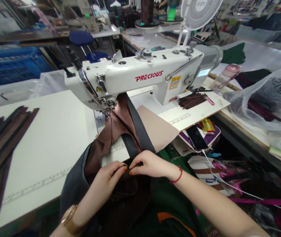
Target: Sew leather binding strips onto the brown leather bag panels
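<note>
With our left hand (111, 176) and right hand (151, 164) we pinch the brown and black cloth (122, 123), which drapes over the front of the bench (48, 144) and runs beneath the sewing machine (130, 79); beyond stands a fan (201, 13).

The table (48, 141) has a white surface, with ruler scales (39, 185) along the front. A sewing machine (130, 79) stands on it. Left end: dark strips (9, 144), loosely fanned. Right end: brown strips (192, 100), beside a pink tool (209, 99). Brown cloth (122, 121) lies partly beneath the machine, overhanging the front; a tan sheet (161, 130) lies just right.
</note>
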A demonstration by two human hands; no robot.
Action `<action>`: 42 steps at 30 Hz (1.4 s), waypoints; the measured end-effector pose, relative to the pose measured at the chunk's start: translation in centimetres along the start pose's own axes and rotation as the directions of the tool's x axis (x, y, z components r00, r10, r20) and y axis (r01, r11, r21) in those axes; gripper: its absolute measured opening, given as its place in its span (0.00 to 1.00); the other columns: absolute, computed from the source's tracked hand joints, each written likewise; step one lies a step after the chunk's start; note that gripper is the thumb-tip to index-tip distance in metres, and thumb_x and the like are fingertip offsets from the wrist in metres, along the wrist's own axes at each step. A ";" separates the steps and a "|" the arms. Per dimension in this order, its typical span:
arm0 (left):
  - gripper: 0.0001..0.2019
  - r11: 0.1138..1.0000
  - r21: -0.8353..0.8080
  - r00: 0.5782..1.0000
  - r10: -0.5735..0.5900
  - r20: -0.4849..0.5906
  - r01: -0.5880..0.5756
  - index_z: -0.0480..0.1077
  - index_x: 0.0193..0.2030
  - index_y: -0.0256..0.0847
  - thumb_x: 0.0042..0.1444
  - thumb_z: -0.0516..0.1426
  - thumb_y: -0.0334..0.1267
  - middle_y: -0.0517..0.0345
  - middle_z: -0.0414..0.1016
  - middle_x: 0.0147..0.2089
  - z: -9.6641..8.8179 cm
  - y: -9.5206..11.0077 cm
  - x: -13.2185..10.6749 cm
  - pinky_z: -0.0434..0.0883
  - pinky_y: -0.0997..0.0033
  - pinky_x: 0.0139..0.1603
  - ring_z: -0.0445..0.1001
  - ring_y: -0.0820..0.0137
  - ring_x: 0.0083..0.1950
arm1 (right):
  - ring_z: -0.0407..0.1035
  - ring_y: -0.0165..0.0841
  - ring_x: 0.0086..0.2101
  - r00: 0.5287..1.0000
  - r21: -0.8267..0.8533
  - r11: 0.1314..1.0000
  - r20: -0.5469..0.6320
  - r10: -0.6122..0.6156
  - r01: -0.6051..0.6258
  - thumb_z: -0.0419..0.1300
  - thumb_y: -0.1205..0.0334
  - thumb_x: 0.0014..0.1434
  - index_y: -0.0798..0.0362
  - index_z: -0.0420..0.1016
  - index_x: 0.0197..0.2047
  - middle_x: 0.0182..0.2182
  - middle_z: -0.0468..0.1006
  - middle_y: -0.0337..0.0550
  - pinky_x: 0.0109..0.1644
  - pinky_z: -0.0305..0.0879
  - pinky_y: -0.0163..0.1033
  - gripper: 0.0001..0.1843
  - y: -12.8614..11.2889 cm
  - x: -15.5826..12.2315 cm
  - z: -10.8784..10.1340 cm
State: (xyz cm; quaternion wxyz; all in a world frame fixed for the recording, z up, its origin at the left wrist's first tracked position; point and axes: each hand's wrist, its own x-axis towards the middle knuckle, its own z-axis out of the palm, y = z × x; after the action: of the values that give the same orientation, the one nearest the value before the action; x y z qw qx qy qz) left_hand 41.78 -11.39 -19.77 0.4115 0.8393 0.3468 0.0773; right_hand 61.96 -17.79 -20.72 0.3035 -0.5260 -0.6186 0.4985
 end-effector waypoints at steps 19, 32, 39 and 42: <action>0.14 0.988 0.156 0.929 0.054 -0.366 0.004 0.68 0.54 0.43 0.65 0.51 0.44 0.54 0.75 0.53 0.1 0.1 -2.2 0.68 0.63 0.55 0.74 0.64 0.52 | 0.59 0.25 0.22 0.993 0.276 0.954 0.002 0.121 -0.117 0.63 0.58 0.56 0.58 0.79 0.32 0.22 0.71 0.36 0.25 0.52 0.30 0.10 -0.8 -0.5 1.0; 0.05 0.954 0.160 0.889 0.296 -0.349 -0.255 0.69 0.44 0.44 0.63 0.55 0.33 0.58 0.76 0.41 3.7 -2.0 -4.9 0.71 0.69 0.45 0.73 0.69 0.43 | 0.70 0.30 0.32 0.963 -0.457 0.879 -0.146 -0.225 0.136 0.58 0.63 0.63 0.53 0.77 0.39 0.32 0.77 0.40 0.37 0.61 0.32 0.07 -3.4 -2.8 3.0; 0.06 0.943 0.095 0.893 0.333 -0.303 -0.319 0.69 0.44 0.44 0.63 0.54 0.31 0.58 0.75 0.42 3.3 -3.0 -5.0 0.70 0.72 0.45 0.74 0.70 0.44 | 0.70 0.31 0.34 0.963 -0.589 0.797 -0.114 -0.242 0.131 0.57 0.61 0.64 0.53 0.76 0.39 0.32 0.77 0.39 0.40 0.62 0.34 0.08 -3.9 -3.0 3.3; 0.06 0.944 0.097 0.891 0.331 -0.310 -0.317 0.69 0.44 0.44 0.63 0.54 0.31 0.58 0.75 0.43 3.3 -3.1 -5.1 0.70 0.72 0.47 0.74 0.70 0.45 | 0.70 0.31 0.34 0.965 -0.597 0.792 -0.111 -0.238 0.127 0.57 0.61 0.64 0.53 0.76 0.40 0.33 0.77 0.39 0.40 0.62 0.34 0.08 -4.1 -3.0 3.4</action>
State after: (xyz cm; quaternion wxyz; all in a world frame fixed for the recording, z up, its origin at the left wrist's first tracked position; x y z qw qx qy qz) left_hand 37.70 -15.46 -23.46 0.3124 0.8701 0.2661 0.2730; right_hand 58.28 -21.47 -17.52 0.2286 -0.5741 -0.7597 0.2026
